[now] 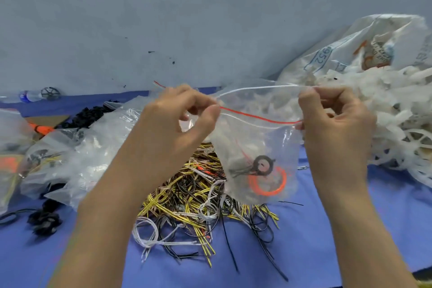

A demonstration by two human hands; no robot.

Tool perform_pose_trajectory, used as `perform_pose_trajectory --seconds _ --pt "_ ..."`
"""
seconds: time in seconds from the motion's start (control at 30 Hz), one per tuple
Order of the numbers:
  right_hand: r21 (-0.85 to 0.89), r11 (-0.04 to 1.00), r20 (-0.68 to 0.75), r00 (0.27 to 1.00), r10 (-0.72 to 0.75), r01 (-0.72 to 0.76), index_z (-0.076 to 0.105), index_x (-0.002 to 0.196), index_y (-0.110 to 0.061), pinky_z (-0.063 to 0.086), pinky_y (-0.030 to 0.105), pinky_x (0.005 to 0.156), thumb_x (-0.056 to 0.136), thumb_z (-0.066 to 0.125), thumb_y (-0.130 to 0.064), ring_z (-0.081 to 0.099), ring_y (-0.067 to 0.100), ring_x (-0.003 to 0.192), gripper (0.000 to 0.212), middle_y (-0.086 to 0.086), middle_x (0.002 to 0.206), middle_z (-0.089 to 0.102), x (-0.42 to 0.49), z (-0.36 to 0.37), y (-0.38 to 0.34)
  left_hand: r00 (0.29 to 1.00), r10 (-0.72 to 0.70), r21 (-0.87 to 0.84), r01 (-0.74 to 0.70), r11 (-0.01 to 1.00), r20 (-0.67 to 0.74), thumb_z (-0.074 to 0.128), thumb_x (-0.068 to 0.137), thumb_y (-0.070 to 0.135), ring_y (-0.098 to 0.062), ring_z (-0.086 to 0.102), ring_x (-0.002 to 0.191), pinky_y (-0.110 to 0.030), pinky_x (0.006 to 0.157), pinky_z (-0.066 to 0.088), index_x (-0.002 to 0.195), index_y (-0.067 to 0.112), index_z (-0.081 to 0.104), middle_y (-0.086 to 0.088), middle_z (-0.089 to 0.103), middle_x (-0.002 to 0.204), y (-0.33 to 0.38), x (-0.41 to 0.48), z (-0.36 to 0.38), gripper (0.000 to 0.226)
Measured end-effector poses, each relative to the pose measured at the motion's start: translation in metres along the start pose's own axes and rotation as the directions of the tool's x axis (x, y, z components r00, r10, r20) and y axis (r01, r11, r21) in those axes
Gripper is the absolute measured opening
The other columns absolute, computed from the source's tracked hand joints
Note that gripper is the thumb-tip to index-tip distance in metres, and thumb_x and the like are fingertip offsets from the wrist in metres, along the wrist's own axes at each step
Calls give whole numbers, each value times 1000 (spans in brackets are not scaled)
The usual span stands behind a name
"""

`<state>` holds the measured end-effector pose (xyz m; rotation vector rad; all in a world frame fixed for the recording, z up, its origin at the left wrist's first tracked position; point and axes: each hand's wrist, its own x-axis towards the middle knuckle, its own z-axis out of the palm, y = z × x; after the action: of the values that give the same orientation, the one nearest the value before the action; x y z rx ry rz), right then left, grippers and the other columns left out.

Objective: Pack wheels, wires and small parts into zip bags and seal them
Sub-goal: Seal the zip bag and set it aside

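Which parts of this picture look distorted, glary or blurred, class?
Head view: wide-angle bending curves the table edge; glare streaks the zip bag held by the left hand and right hand; the white wheels at the right edge are soft; lighting is even, shadows faint.

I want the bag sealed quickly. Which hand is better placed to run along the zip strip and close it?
Probably the left hand: it pinches the zip bag right at the red strip's end, while the right hand anchors the other corner.
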<state>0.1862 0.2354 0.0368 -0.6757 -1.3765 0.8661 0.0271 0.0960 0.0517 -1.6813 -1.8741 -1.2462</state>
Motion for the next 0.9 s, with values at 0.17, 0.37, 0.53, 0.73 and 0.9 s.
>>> perform_pose_trajectory --seconds 0.17,0.37,0.53,0.73,0.9 --pt "134 985 155 984 89 -110 64 83 -9 40 27 59 89 63 -23 47 14 63 15 7 68 59 0 4 -1 998 -54 -16 54 998 -26 53 98 37 -4 58 89 -18 76 47 88 22 63 12 60 92 -7 -11 -8 21" --pt "271 926 315 933 173 -263 60 80 -16 56 29 63 88 60 -18 69 17 60 8 1 74 74 -9 18 10 988 -107 -69 100 993 -109 44 99 53 -13 62 81 -29 72 51 90 33 60 9 66 90 -35 -38 -5 27" --pt "151 922 488 838 244 -356 61 98 -16 55 47 80 94 62 -36 69 22 76 21 3 89 77 -25 37 32 918 -370 -223 333 916 -146 46 96 54 -37 58 69 -50 64 52 86 30 62 -9 65 72 -57 -46 11 30" --pt "212 938 571 814 108 -273 71 98 -21 54 24 73 86 66 -48 67 16 79 30 2 93 74 -29 34 39 889 -442 -379 371 848 -118 51 96 46 -12 58 65 -35 66 51 82 21 64 5 63 69 -69 -42 12 31" --pt "279 911 417 893 170 -303 78 91 -23 49 21 63 85 70 -40 52 9 65 20 -7 72 63 -30 38 40 856 -505 -458 408 790 -107 52 95 41 -10 57 64 -26 62 50 82 18 64 6 62 68 -73 -46 17 30"
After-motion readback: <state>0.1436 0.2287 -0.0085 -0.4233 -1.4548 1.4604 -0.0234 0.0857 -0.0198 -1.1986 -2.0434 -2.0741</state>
